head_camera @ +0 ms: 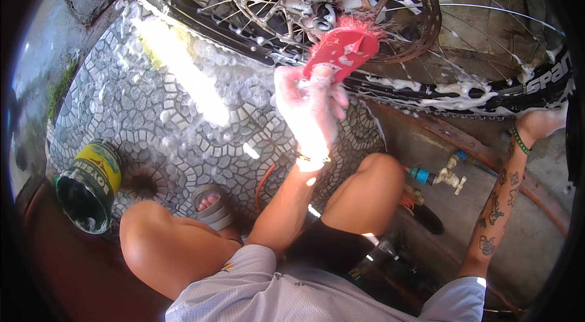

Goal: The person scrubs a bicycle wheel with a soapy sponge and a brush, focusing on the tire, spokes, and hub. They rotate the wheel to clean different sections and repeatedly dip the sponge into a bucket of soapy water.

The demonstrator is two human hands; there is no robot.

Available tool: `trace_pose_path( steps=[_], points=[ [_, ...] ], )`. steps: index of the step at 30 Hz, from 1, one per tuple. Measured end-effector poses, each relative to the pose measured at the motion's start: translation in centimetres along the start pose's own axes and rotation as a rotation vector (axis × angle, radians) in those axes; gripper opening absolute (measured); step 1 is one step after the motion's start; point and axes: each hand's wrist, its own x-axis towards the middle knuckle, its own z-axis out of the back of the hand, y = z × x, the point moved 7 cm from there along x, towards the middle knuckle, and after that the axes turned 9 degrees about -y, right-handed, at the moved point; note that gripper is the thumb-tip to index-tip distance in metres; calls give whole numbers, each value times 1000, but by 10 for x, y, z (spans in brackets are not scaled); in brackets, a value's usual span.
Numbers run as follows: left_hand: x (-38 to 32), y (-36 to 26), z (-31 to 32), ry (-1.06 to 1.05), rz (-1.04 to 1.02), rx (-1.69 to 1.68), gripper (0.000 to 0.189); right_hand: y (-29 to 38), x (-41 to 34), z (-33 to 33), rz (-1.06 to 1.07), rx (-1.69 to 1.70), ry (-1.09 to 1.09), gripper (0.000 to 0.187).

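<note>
My left hand (pixel 313 100), wet with suds, grips a red scrubbing brush (pixel 345 50). The brush's bristles press on the hub area of a bicycle wheel (pixel 183 16), beside a disc brake rotor (pixel 429 25). Soap foam clings to the spokes, hub and black tire (pixel 512 98). My right hand (pixel 544 121) is at the wheel's right side, by the tire; its fingers are partly out of sight at the picture's rim, so its hold is unclear.
A dark can with a yellow band (pixel 98 171) lies tilted at left on the foamy stone-patterned floor (pixel 160 139). A tap (pixel 450 178) with a blue hose connector (pixel 422 176) is at right, near a rusty metal pipe (pixel 544 205). My knees flank my left forearm.
</note>
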Motion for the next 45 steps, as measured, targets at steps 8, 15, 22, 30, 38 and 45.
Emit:
trace_pose_path(
  steps=[8, 15, 22, 30, 38, 45],
  points=[
    [-22, 16, -16, -57, 194, -75, 27, 5, 2, 0, 10, 20, -19, 37],
    [-21, 13, -11, -174, 145, -52, 26, 12, 9, 1, 21, 25, -30, 36],
    [-25, 11, -20, -196, 29, -170, 30, 12, 7, 5, -193, 97, -14, 22],
    [-29, 18, -15, -179, -61, -63, 30, 6, 4, -2, -28, 62, 2, 30],
    [-35, 15, -32, -189, 24, -76, 26, -4, 6, -3, -13, 88, -21, 43],
    [-45, 9, -47, -161, 88, -217, 29, 1, 8, -3, 33, 37, -1, 37]
  ],
)
